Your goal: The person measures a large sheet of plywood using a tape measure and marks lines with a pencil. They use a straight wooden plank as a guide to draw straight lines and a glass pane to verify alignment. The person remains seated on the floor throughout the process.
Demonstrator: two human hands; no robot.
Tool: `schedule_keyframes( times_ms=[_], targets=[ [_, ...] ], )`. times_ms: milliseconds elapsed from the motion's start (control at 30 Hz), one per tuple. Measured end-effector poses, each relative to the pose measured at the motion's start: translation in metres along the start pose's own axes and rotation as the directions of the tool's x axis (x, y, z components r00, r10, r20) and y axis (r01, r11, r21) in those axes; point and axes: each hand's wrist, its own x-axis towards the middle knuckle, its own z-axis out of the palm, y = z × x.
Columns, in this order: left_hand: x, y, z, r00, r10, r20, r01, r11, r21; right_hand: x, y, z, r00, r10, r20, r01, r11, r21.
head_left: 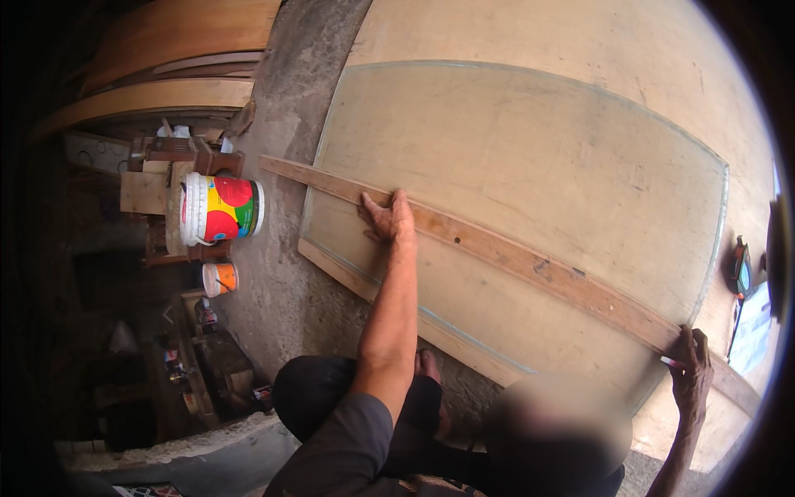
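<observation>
Pressed flat, fingers spread, the left hand (387,217) holds down a long wooden batten (513,261) near its upper-left end, grasping nothing; the right hand (689,369), at the lower right of the frame, is closed on a small pencil-like marker (669,362), though its tip is too small to make out, and rests against the batten's lower edge; the batten lies diagonally from centre left to lower right across a large pale plywood sheet (538,149) on the concrete floor (286,282); a colourful paint bucket (219,209) and a smaller orange tub (219,278) stand at centre left.
</observation>
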Motion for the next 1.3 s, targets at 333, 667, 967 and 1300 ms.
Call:
schedule_keyframes(
  times_ms=[333, 667, 967, 1300],
  targets=[
    [0.009, -0.009, 0.004, 1.0, 0.006, 0.003, -0.006, 0.999, 0.036, 0.005, -0.013, -0.003, 1.0, -0.007, -0.016, 0.007, 1.0, -0.018],
    [-0.007, 0.005, -0.004, 0.993, -0.007, 0.116, 0.05, 0.928, -0.368, 0.002, -0.022, -0.013, 0.998, 0.044, 0.043, -0.035, 0.981, -0.189],
    [0.004, -0.005, 0.004, 0.996, 0.05, 0.072, -0.025, 0.949, -0.314, 0.002, -0.02, -0.01, 0.998, 0.052, 0.024, -0.046, 0.975, -0.217],
    [0.013, -0.013, 0.009, 0.998, 0.057, -0.004, -0.057, 0.992, -0.11, 0.001, -0.015, -0.003, 1.0, 0.026, -0.005, -0.026, 0.984, -0.176]
  ],
)
